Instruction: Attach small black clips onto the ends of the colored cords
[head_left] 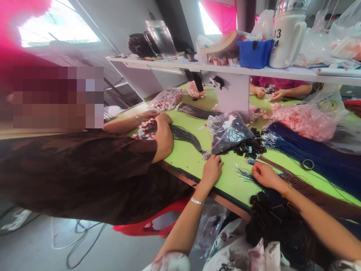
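My left hand [213, 170] rests at the table's near edge, its fingers curled down beside the metal-tipped ends of a dark wire bundle [188, 136]. Whatever it may pinch is hidden. Small black connector housings [249, 147] lie in a loose pile just beyond it. My right hand [263, 174] is closed over the table to the right, among blue wires [243, 173] whose bare metal tips fan out to its left. Its fingers hide any held piece. Brown wires [299, 180] run beside it. More black housings [270, 214] are heaped on my lap.
A co-worker's hand [163, 130] handles red-and-white connectors on dark wires at left. Another person's hands [278, 95] work across the table. A bag of black parts [229, 131], pink connectors [307, 120], a tape roll [307, 164] and a shelf [180, 64] surround the work area.
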Demonstrator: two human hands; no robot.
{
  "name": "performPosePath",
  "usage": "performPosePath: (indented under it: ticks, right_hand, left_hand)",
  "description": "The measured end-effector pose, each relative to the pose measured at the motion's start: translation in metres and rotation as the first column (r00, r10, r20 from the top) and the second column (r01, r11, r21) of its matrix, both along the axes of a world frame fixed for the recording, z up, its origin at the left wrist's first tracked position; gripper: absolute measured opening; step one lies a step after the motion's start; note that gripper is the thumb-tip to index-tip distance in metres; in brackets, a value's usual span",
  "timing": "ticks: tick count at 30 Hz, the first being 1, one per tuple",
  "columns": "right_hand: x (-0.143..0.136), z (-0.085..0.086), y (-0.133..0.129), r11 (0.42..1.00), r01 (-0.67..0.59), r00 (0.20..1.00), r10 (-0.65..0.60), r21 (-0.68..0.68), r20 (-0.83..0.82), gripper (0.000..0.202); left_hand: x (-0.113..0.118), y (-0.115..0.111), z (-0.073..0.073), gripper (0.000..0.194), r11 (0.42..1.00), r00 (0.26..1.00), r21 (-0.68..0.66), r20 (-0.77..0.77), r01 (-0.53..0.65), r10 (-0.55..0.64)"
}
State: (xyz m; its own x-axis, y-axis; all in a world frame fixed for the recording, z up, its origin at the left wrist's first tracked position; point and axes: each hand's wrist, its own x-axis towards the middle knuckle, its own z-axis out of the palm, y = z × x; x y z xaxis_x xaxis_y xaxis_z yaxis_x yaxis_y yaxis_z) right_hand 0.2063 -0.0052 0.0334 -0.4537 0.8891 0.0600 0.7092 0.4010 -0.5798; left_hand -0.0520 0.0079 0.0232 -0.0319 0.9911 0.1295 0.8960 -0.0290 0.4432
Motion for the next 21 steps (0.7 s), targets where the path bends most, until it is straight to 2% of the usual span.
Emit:
performPosePath:
  ticks: [3,5,6,7,9,11,13,16,21]
  right_hand:
    - [-0.001,0.001,0.004,0.994,0.018,0.972,-0.042,-0.103,-0.230,0.008]
    - [-0.004,0.004,0.006,0.988,0.014,0.934,-0.068,-0.152,-0.352,0.008]
    - [-0.006,0.006,0.006,0.986,0.008,0.912,-0.075,-0.166,-0.402,0.010]
    - [-0.007,0.008,0.006,0.985,0.003,0.891,-0.081,-0.173,-0.446,0.011]
    - [-0.010,0.013,0.006,0.985,-0.004,0.854,-0.088,-0.175,-0.514,0.014]
    - [-0.011,0.016,0.004,0.985,0.000,0.834,-0.096,-0.174,-0.544,0.015]
    - [-0.011,0.018,0.002,0.986,0.027,0.839,-0.112,-0.166,-0.532,0.014]
    - [-0.008,0.017,-0.003,0.992,0.083,0.869,-0.119,-0.096,-0.481,0.011]
    - [-0.005,0.016,-0.007,0.991,0.083,0.917,-0.034,0.106,-0.397,0.009]
  left_hand:
    - [-0.001,-0.009,-0.001,0.016,0.999,0.997,0.035,0.074,-0.017,0.014]
    - [0.004,-0.014,0.001,0.024,0.997,0.956,0.071,0.293,-0.018,-0.004]
    - [0.009,-0.016,0.003,0.026,0.997,0.894,0.072,0.448,-0.016,-0.018]
    - [0.015,-0.018,0.005,0.027,0.998,0.789,0.055,0.613,-0.006,-0.029]
    - [0.030,-0.022,0.009,0.027,0.998,0.469,-0.027,0.883,0.060,-0.004]
    - [0.048,-0.026,0.013,0.030,0.978,0.145,-0.124,0.984,0.165,0.101]
    - [0.066,-0.030,0.015,0.031,0.948,-0.054,-0.188,0.977,0.257,0.208]
    - [0.083,-0.031,0.013,0.031,0.915,-0.194,-0.210,0.938,0.344,0.288]
    - [0.090,-0.029,0.006,0.032,0.890,-0.290,-0.182,0.902,0.418,0.320]
